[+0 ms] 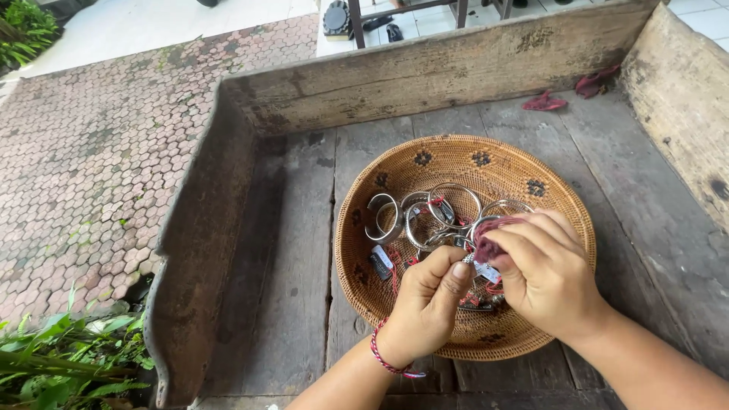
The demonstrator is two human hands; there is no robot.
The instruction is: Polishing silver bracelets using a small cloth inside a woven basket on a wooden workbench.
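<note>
Bangle (486, 228): silver ring, held upright above the basket (395, 171), pinched between both hands.
Cloth (488, 248): small dark-red wad, pressed against the bangle's rim.
Tags (486, 272): small white tag hung below the bangle on red cord.
Loose bangles (425, 212): silver cuffs and rings lay heaped in the basket's middle.

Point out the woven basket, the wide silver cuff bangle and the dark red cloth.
woven basket (524, 163): head view, bare far inner wall.
wide silver cuff bangle (382, 218): head view, its curved band.
dark red cloth (486, 248): head view, wad under right fingers.
</note>
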